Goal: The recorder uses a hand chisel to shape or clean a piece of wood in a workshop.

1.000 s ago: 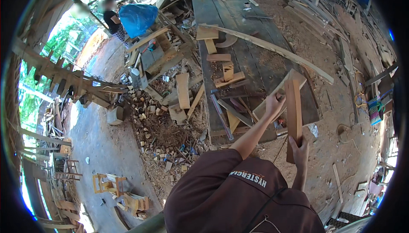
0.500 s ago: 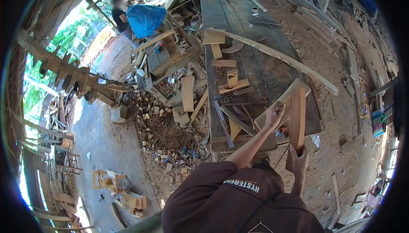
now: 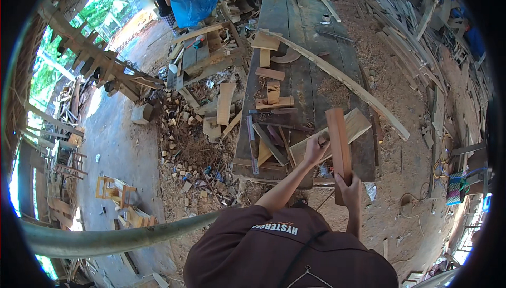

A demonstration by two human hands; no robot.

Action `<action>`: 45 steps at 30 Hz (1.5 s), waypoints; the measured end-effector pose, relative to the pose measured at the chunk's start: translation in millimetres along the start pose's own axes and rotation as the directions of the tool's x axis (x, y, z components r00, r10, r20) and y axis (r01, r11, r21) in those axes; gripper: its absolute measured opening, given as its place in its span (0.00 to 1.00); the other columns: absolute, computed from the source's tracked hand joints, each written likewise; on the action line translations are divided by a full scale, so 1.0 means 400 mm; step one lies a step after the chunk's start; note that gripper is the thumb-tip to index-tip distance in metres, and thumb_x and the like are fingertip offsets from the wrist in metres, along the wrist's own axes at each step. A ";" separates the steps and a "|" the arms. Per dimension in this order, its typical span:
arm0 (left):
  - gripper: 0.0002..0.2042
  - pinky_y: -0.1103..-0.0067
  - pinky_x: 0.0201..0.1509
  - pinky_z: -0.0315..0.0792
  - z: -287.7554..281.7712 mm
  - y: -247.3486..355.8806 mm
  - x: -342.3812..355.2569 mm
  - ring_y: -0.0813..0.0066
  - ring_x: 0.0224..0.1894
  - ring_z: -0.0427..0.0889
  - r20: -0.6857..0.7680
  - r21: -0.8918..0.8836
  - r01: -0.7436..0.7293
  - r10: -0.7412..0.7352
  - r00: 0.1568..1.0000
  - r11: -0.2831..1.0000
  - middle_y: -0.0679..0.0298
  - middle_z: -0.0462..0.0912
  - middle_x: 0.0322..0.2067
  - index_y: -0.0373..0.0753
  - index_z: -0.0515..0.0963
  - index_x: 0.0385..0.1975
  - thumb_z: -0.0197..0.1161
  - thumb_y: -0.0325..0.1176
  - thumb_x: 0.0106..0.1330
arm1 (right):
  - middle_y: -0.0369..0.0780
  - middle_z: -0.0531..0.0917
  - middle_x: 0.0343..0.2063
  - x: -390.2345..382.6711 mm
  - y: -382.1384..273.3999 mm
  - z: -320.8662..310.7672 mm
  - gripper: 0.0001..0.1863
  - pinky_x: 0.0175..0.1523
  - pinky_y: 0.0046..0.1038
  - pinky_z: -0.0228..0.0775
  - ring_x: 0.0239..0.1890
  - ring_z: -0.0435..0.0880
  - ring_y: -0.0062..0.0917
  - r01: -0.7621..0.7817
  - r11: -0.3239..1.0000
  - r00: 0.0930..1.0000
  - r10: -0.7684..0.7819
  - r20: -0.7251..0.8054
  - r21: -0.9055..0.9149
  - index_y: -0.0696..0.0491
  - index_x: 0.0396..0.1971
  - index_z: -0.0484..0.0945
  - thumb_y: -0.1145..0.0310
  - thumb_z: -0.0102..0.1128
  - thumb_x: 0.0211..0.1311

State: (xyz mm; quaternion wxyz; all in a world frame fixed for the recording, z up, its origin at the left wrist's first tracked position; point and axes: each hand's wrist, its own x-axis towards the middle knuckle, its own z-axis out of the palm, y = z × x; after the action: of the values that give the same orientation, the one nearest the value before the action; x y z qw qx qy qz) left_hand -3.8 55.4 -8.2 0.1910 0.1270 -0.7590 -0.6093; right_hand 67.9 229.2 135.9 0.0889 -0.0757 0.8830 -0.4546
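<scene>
My right hand (image 3: 349,188) grips the lower end of a long reddish-brown wooden board (image 3: 339,140), thumb on its face. The board stands tilted up in front of me, its far end over the workbench (image 3: 316,85). My left hand (image 3: 315,151) is closed around a small brown round-ended piece (image 3: 323,140), close to the board's left edge; its kind is not clear. Behind the held board a wide pale plank (image 3: 357,123) lies slantwise on the bench. Left of my left hand are a metal-edged rule or level (image 3: 252,145) and several dark wooden strips (image 3: 271,143).
A long pale slat (image 3: 337,80) crosses the bench diagonally. Wood offcuts (image 3: 273,92) sit along its left side. Scrap blocks (image 3: 184,161) litter the ground at left. A greenish pole (image 3: 126,239) runs across the lower left. Far off, a person (image 3: 164,1) stands beside a blue bag (image 3: 193,7).
The view has shifted, and the greenish pole now shows at lower left. My left hand with the brown piece has come nearer to the board. My right hand still holds the board's lower end.
</scene>
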 end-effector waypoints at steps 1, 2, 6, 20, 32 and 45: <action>0.10 0.78 0.39 0.70 0.004 0.001 -0.005 0.73 0.32 0.77 0.026 -0.009 0.012 -0.012 1.000 1.000 0.59 0.80 0.29 0.35 0.76 0.38 0.62 0.25 0.56 | 0.53 0.82 0.28 0.006 0.001 -0.012 0.23 0.40 0.33 0.72 0.34 0.84 0.39 0.020 0.999 1.000 -0.019 -0.022 0.040 0.65 0.38 0.76 0.57 0.65 0.54; 0.09 0.78 0.38 0.70 0.003 0.002 -0.009 0.71 0.32 0.78 0.014 -0.003 -0.061 0.061 0.998 0.998 0.58 0.80 0.29 0.34 0.76 0.37 0.62 0.26 0.56 | 0.53 0.82 0.28 0.013 0.000 -0.024 0.23 0.40 0.33 0.72 0.34 0.84 0.39 -0.019 1.000 1.000 0.019 -0.012 0.009 0.65 0.38 0.76 0.57 0.65 0.54; 0.08 0.76 0.38 0.71 0.014 0.018 -0.018 0.65 0.31 0.79 0.010 -0.029 -0.095 0.096 0.995 0.995 0.55 0.81 0.29 0.34 0.78 0.34 0.64 0.28 0.55 | 0.52 0.81 0.26 0.042 -0.014 -0.050 0.22 0.38 0.33 0.71 0.32 0.83 0.38 0.044 0.999 0.993 -0.044 -0.105 -0.009 0.65 0.34 0.76 0.58 0.65 0.54; 0.09 0.80 0.34 0.70 -0.016 0.057 0.039 0.82 0.27 0.72 -0.071 -0.077 -0.008 0.002 0.997 0.997 0.60 0.79 0.25 0.35 0.76 0.38 0.62 0.31 0.62 | 0.48 0.81 0.26 0.061 -0.042 0.009 0.21 0.38 0.31 0.71 0.31 0.82 0.32 0.023 1.000 0.997 -0.021 -0.080 0.017 0.64 0.35 0.76 0.59 0.65 0.55; 0.12 0.80 0.32 0.65 -0.048 -0.010 0.062 0.82 0.25 0.67 0.229 -0.185 0.059 -0.016 0.973 0.981 0.69 0.71 0.21 0.36 0.74 0.29 0.67 0.37 0.58 | 0.46 0.83 0.29 0.047 0.006 -0.029 0.24 0.39 0.27 0.71 0.33 0.81 0.25 -0.054 0.997 0.992 0.059 -0.112 0.051 0.64 0.38 0.77 0.55 0.65 0.55; 0.15 0.81 0.26 0.58 -0.097 -0.003 0.085 0.87 0.20 0.64 0.244 -0.275 0.167 -0.099 0.965 0.947 0.73 0.70 0.17 0.40 0.71 0.19 0.66 0.41 0.62 | 0.52 0.83 0.32 0.000 -0.031 -0.001 0.26 0.42 0.31 0.72 0.37 0.84 0.34 -0.123 0.989 0.989 0.129 -0.066 0.085 0.64 0.43 0.76 0.56 0.65 0.55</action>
State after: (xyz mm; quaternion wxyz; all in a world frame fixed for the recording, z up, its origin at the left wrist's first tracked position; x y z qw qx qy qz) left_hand -17.0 6.5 2.5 0.0780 0.0782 -0.6667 -0.7371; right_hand 68.3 222.4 146.1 0.0889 0.0002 0.8695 -0.4859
